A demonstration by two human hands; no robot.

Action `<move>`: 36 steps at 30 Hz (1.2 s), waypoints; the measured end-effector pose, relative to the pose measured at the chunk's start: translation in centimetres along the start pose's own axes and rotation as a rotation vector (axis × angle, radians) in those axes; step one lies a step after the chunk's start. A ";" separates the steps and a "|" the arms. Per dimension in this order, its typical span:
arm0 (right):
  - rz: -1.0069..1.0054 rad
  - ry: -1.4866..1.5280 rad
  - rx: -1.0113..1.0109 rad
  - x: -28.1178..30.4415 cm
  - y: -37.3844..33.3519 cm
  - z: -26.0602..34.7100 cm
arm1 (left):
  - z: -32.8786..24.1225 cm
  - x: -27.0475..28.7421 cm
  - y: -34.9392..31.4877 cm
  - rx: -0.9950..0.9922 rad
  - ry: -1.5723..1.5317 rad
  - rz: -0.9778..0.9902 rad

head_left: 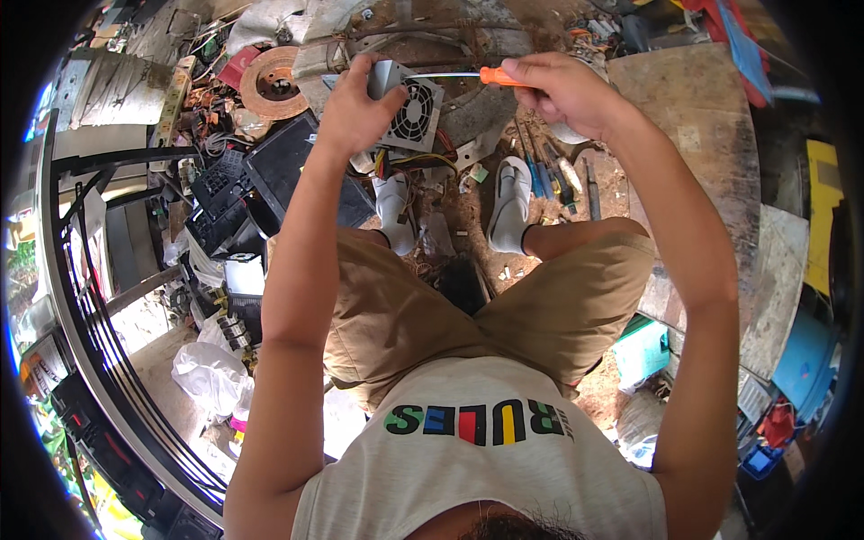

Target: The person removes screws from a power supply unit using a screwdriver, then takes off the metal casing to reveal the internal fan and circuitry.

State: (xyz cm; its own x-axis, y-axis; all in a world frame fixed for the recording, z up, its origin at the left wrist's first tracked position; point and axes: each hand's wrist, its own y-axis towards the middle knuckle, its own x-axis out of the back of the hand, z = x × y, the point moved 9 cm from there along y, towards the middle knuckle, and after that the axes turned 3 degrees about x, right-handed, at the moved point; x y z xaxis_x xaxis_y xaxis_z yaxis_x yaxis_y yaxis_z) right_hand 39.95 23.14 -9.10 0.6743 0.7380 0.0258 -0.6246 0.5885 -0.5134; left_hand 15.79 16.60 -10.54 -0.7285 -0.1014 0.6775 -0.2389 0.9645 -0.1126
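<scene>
Currently, both knees in tan shorts [576, 288] are spread, with the left shoe [392, 211] and right shoe [509, 205] on the brown ground [472, 202]; this stance leaves the forearms room to work. Beside the right shoe lie blue-handled hand tools [543, 180], apparently close enough for a change of driver. Multicoloured cables [418, 161] trail below the power supply unit [414, 112] near the left shoe; route them clear of the foot so that they do not tug on the casing. The power supply unit itself is held beyond the left shoe, its round fan grille in view. The left hand [355, 115] is clamped on the casing, thumb at the fan side and fingers over the top. The right hand [567, 97] is closed around the handle of an orange-handled screwdriver [499, 76], whose shaft runs level toward the upper edge of the unit. Tip contact cannot be confirmed. The step in hand appears to be screwdriver work on that edge. Seat the tip fully, align the shaft squarely with the fastener, and press before turning; a slanted tip may slip toward the left thumb. Brace the casing against the driving force, as no firm support is evident. Farther out, left of the unit, a flat brown ring-shaped disc [252, 81] lies among scrap; allow no loose screw to roll there
</scene>
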 end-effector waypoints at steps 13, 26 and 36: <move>0.150 0.124 -0.194 -4.3 -1.5 -0.1 | -0.3 -0.4 -0.3 -0.033 0.060 -0.028; -0.184 -0.897 0.577 -4.0 -1.3 3.4 | -1.0 -0.5 -0.9 -0.070 0.065 -0.035; -0.102 -0.047 0.110 -3.3 -1.1 2.1 | -0.2 -0.2 -0.6 -0.064 0.080 -0.057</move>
State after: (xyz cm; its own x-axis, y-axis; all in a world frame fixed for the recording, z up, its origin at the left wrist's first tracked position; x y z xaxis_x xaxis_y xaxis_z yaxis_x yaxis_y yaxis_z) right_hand 37.55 20.77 -6.80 0.7190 0.6856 0.1144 -0.5948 0.6920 -0.4091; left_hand 16.25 16.07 -10.48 -0.6607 -0.1395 0.7376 -0.2356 0.9715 -0.0273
